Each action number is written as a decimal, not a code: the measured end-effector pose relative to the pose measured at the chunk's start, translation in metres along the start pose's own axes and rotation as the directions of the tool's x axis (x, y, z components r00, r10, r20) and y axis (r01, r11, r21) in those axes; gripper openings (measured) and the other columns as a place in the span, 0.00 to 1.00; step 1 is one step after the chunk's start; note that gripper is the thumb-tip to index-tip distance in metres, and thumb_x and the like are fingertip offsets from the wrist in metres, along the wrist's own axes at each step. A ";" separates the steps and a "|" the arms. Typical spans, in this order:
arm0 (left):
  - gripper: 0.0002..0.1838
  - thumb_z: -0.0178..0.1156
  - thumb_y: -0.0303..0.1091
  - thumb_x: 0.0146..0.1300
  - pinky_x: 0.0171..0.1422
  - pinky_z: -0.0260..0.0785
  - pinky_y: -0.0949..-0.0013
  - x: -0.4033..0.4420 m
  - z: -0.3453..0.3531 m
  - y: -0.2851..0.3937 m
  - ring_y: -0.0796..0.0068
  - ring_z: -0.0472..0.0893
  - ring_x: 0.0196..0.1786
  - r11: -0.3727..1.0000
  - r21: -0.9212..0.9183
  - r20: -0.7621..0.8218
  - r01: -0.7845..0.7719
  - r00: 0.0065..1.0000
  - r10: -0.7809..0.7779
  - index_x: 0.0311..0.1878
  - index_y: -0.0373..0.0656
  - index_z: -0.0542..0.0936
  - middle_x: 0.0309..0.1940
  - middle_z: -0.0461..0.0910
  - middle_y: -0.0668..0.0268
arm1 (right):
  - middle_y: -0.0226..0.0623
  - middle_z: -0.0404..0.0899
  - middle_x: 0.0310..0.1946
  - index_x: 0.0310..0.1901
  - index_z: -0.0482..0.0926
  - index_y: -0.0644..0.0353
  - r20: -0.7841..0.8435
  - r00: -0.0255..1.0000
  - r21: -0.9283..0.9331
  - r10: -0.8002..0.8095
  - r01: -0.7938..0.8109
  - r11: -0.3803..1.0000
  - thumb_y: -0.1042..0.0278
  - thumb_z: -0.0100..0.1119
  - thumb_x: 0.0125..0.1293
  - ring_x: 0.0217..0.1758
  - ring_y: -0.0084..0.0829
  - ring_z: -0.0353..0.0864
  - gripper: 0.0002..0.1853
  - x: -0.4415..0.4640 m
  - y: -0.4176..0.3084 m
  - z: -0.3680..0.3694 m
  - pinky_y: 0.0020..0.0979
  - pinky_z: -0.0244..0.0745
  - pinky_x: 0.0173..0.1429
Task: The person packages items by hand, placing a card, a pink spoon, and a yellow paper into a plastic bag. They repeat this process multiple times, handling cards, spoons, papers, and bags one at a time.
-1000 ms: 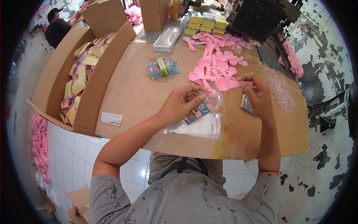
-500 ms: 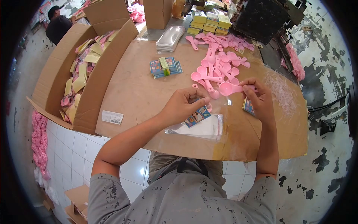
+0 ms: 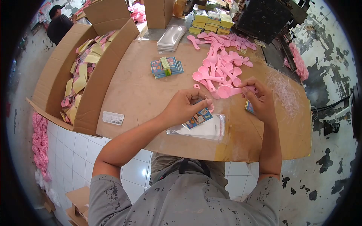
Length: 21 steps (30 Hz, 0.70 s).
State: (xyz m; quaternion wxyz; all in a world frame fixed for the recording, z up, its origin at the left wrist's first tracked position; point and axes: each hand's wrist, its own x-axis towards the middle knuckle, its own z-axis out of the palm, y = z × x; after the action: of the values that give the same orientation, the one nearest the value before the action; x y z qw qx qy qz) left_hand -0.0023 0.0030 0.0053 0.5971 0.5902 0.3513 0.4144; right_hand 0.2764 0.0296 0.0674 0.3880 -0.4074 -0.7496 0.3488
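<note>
My right hand [image 3: 260, 100] pinches a pink measuring spoon [image 3: 224, 91] by its handle, its bowl pointing left toward the spoon pile. My left hand [image 3: 188, 107] is closed on a blue printed card [image 3: 198, 119], which tilts above some clear plastic bags [image 3: 215, 132]. A bit of pink plastic [image 3: 211, 107] shows beside the left fingertips; whether that hand grips it is hidden. Beyond both hands lies a heap of pink measuring spoons [image 3: 215, 60]. More blue cards [image 3: 249, 107] lie partly covered by my right hand.
An open carton [image 3: 90, 101] of packed pink pieces and cards stands left. On the cardboard-covered table [image 3: 132, 79] are a banded card stack [image 3: 174, 67], clear sleeves [image 3: 171, 37], yellow-edged card stacks [image 3: 213, 20] and clear plastic strips [image 3: 283, 94]. A person [image 3: 59, 24] is at far left.
My right hand has shifted slightly left with the pink measuring spoon. The printed card in my left hand shows a different picture on its face. My left hand has barely moved.
</note>
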 end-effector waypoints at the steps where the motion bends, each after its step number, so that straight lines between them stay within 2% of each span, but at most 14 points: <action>1: 0.13 0.66 0.37 0.75 0.39 0.75 0.79 0.000 0.000 0.000 0.89 0.83 0.38 1.000 0.008 -0.003 0.004 1.000 -0.004 0.50 0.35 0.85 0.38 0.88 0.68 | 0.29 0.80 0.38 0.46 0.82 0.64 -0.005 1.000 0.014 0.007 -0.007 1.000 0.77 0.58 0.70 0.40 0.19 0.76 0.06 0.000 -0.001 0.000 0.25 0.73 0.47; 6: 0.13 0.66 0.37 0.75 0.39 0.75 0.79 -0.001 0.000 0.001 0.89 0.83 0.38 0.999 0.023 -0.009 0.023 1.000 -0.023 0.50 0.35 0.85 0.38 0.88 0.69 | 0.30 0.81 0.38 0.45 0.82 0.65 0.091 0.990 -0.085 -0.106 0.114 0.990 0.79 0.61 0.70 0.41 0.20 0.77 0.05 0.002 -0.007 0.002 0.26 0.73 0.46; 8: 0.14 0.66 0.37 0.76 0.40 0.75 0.79 -0.001 -0.001 0.002 0.88 0.83 0.38 0.992 0.122 0.005 0.027 1.000 -0.028 0.51 0.34 0.85 0.38 0.88 0.69 | 0.31 0.80 0.37 0.45 0.83 0.65 0.125 0.982 -0.101 -0.143 0.156 0.983 0.80 0.62 0.69 0.41 0.20 0.77 0.05 0.003 -0.007 0.005 0.26 0.73 0.46; 9: 0.14 0.65 0.37 0.76 0.40 0.75 0.78 -0.001 -0.001 0.002 0.88 0.83 0.38 0.985 0.171 0.012 0.029 0.999 -0.031 0.52 0.34 0.85 0.38 0.88 0.69 | 0.31 0.80 0.37 0.45 0.83 0.66 0.151 0.980 -0.114 -0.126 0.144 0.983 0.80 0.62 0.69 0.41 0.20 0.77 0.05 0.003 -0.008 0.006 0.26 0.73 0.46; 12: 0.14 0.64 0.35 0.77 0.41 0.75 0.78 0.000 0.004 -0.005 0.88 0.82 0.40 0.999 0.010 0.041 -0.043 0.998 0.042 0.54 0.33 0.85 0.39 0.88 0.69 | 0.31 0.80 0.36 0.45 0.83 0.66 0.205 0.976 -0.129 -0.071 0.099 0.987 0.79 0.63 0.69 0.41 0.21 0.78 0.05 0.003 -0.012 0.005 0.26 0.73 0.45; 14: 0.13 0.63 0.34 0.77 0.43 0.75 0.78 -0.004 0.004 0.003 0.88 0.81 0.40 0.998 0.060 0.054 0.018 0.998 -0.021 0.55 0.33 0.84 0.39 0.88 0.69 | 0.31 0.80 0.35 0.44 0.84 0.67 0.215 0.976 -0.105 -0.036 0.059 0.993 0.80 0.63 0.70 0.41 0.20 0.78 0.04 0.004 -0.013 0.007 0.26 0.73 0.44; 17: 0.13 0.63 0.32 0.78 0.44 0.75 0.78 -0.004 0.005 0.004 0.88 0.81 0.41 0.988 0.148 0.062 0.052 0.996 -0.062 0.56 0.32 0.84 0.40 0.88 0.69 | 0.29 0.82 0.39 0.47 0.83 0.65 0.228 0.974 -0.154 -0.011 0.047 0.987 0.75 0.62 0.73 0.44 0.21 0.80 0.06 0.001 -0.017 0.011 0.29 0.74 0.47; 18: 0.13 0.63 0.32 0.78 0.44 0.75 0.78 -0.003 0.005 0.000 0.88 0.81 0.41 0.983 0.178 0.064 0.054 0.996 -0.066 0.56 0.32 0.84 0.40 0.88 0.69 | 0.32 0.82 0.44 0.52 0.81 0.64 0.192 0.981 -0.088 -0.020 0.038 0.995 0.72 0.60 0.75 0.49 0.23 0.80 0.09 0.001 -0.014 0.017 0.30 0.73 0.52; 20: 0.13 0.61 0.33 0.78 0.44 0.75 0.77 -0.003 0.006 -0.004 0.87 0.81 0.41 0.992 0.110 0.087 0.062 0.994 -0.072 0.56 0.33 0.84 0.41 0.88 0.68 | 0.36 0.82 0.54 0.60 0.78 0.63 0.117 0.993 0.045 -0.030 0.025 0.999 0.64 0.55 0.79 0.59 0.27 0.80 0.15 0.001 -0.008 0.034 0.33 0.72 0.62; 21: 0.13 0.61 0.33 0.79 0.44 0.75 0.76 -0.003 0.006 -0.005 0.87 0.82 0.41 0.995 0.077 0.099 0.066 0.992 -0.074 0.57 0.33 0.84 0.41 0.88 0.68 | 0.39 0.79 0.59 0.65 0.75 0.62 0.132 0.990 0.143 -0.044 0.025 0.989 0.60 0.53 0.80 0.64 0.30 0.76 0.19 0.001 -0.012 0.043 0.34 0.69 0.67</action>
State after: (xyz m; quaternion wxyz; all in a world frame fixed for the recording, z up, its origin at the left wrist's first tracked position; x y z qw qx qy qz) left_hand 0.0020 -0.0023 0.0000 0.6063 0.6193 0.3560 0.3495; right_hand 0.2348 0.0163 0.0578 0.3702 -0.3413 -0.7545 0.4210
